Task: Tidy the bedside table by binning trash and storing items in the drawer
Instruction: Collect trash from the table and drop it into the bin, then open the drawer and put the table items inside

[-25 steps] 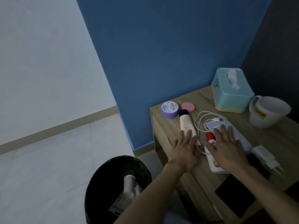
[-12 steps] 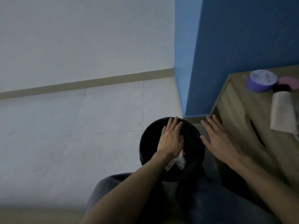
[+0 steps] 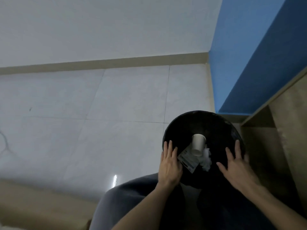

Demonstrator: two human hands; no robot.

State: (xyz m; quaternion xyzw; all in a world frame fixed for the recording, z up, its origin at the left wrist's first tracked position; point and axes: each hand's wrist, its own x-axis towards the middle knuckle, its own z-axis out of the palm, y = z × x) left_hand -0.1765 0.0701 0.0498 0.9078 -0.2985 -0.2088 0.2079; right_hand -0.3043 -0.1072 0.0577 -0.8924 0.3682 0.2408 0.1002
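Note:
A round black bin (image 3: 186, 123) stands on the floor just left of the wooden bedside table (image 3: 282, 130). Inside it lie a paper cup (image 3: 198, 144), a flat white packet (image 3: 187, 161) and a crumpled white tissue (image 3: 206, 161). My left hand (image 3: 169, 165) rests flat over the bin's near left rim, fingers spread, holding nothing. My right hand (image 3: 235, 165) hovers over the bin's right side, fingers apart and empty. The table top and its items are out of view.
Pale floor tiles (image 3: 99, 113) stretch to the left and far side. A blue wall (image 3: 249, 63) meets a white wall with a beige skirting (image 3: 103, 63). My knees in dark trousers (image 3: 132, 205) sit just before the bin.
My view has swung from the table top down to the bin. My left hand moved from over the bin's middle to its left rim, and my right hand came over the bin.

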